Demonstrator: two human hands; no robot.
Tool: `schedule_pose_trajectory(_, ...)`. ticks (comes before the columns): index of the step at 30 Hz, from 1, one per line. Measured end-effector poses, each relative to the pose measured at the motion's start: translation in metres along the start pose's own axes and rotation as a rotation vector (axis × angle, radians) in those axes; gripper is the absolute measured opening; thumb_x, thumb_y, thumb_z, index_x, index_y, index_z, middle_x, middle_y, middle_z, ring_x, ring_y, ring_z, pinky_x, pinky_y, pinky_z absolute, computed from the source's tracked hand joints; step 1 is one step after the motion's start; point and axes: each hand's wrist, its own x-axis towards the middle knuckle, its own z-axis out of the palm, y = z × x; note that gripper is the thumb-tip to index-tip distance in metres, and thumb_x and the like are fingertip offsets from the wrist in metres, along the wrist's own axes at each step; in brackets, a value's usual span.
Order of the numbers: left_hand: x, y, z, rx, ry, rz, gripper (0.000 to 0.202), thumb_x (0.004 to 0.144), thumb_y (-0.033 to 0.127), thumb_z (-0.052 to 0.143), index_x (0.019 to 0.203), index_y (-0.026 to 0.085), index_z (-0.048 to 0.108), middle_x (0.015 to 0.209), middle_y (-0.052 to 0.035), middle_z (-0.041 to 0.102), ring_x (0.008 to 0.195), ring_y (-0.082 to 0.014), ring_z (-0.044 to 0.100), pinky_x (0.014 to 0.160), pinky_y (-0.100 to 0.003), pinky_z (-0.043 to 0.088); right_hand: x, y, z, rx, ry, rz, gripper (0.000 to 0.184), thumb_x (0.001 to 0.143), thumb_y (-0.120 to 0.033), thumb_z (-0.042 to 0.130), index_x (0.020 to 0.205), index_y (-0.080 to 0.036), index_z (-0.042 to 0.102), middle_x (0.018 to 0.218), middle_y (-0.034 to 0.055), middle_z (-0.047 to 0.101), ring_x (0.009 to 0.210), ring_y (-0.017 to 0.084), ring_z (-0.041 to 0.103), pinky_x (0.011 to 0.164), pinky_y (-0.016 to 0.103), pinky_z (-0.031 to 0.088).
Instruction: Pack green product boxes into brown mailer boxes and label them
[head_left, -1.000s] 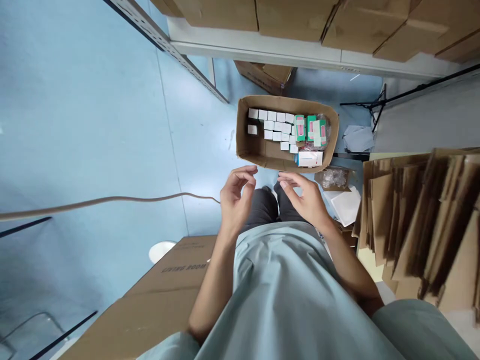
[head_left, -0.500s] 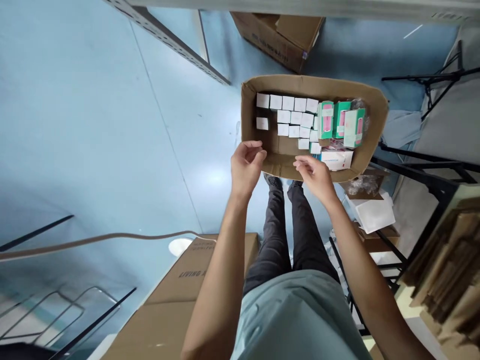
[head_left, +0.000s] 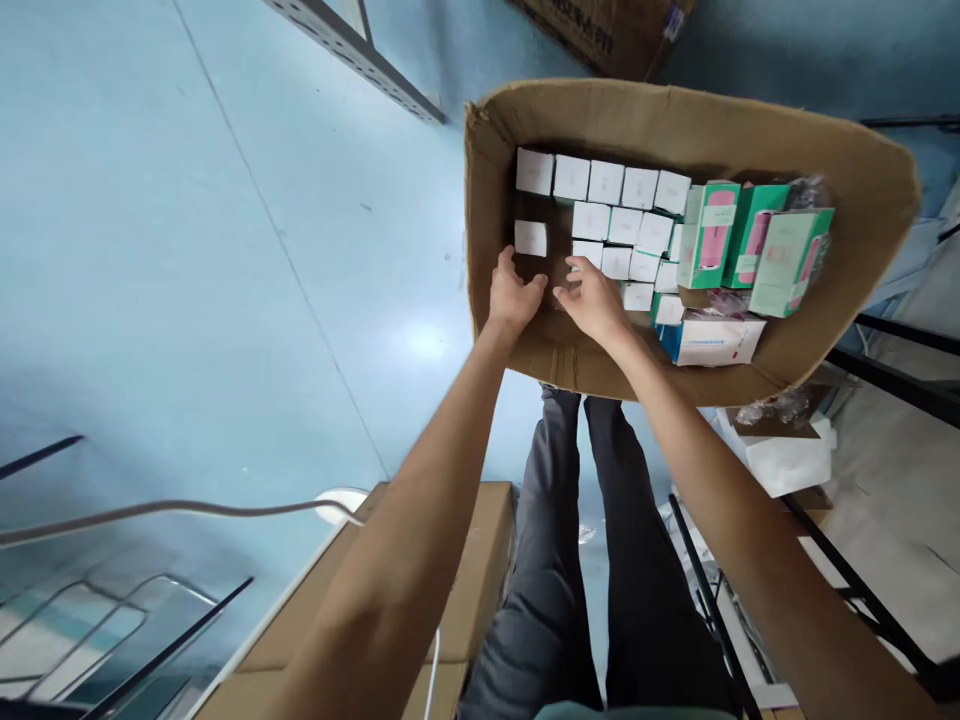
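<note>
An open cardboard box [head_left: 517, 350] holds several small white boxes [head_left: 571, 178] standing upright in rows. My left hand [head_left: 515, 298] is inside it, thumb and fingers apart, with the fingertips just below a lone white box [head_left: 530, 238] on the left side. My right hand [head_left: 596, 303] is also in the carton, its fingers apart and curved beside the lower rows; I cannot tell whether it touches the white boxes there. Neither hand visibly holds anything. Green and pink boxes [head_left: 715, 235] stand at the carton's right, above a white and blue box [head_left: 716, 340].
Behind the carton lies another cardboard box [head_left: 600, 30], near a perforated metal rack post [head_left: 367, 65]. Dark metal bars [head_left: 907, 385] stand at right. A large closed carton [head_left: 480, 560] is at lower left, with a cable [head_left: 187, 508] passing by it.
Both hands have moved forward and down into the carton, closer to the white boxes. My view has come nearer, so the carton looks larger.
</note>
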Motion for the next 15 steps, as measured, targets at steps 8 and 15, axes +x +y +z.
schedule_pose_trajectory(8,0.063,-0.040,0.018,-0.069,0.035,-0.098,0.087,0.097,0.037,0.079,0.175,0.016,0.044,0.177,-0.0153,0.052,0.173,-0.0350,0.035,0.144,-0.043,0.022,0.119,0.014,0.063,-0.408,-0.034,-0.124,0.069,0.111,-0.017,0.057,0.177,-0.015,0.036,0.185,0.0211,0.029,0.168,0.044,0.038,0.135,0.072,0.039)
schedule_pose_trajectory(15,0.058,-0.082,0.038,-0.142,0.038,-0.075,0.074,0.105,0.037,0.069,0.173,0.018,0.047,0.180,-0.0137,0.049,0.172,-0.0324,0.039,0.145,-0.043,0.021,0.154,0.049,0.114,-0.441,-0.070,-0.120,0.055,0.118,-0.026,0.044,0.171,-0.013,0.043,0.174,0.0262,0.043,0.153,0.043,0.057,0.123,0.066,0.055)
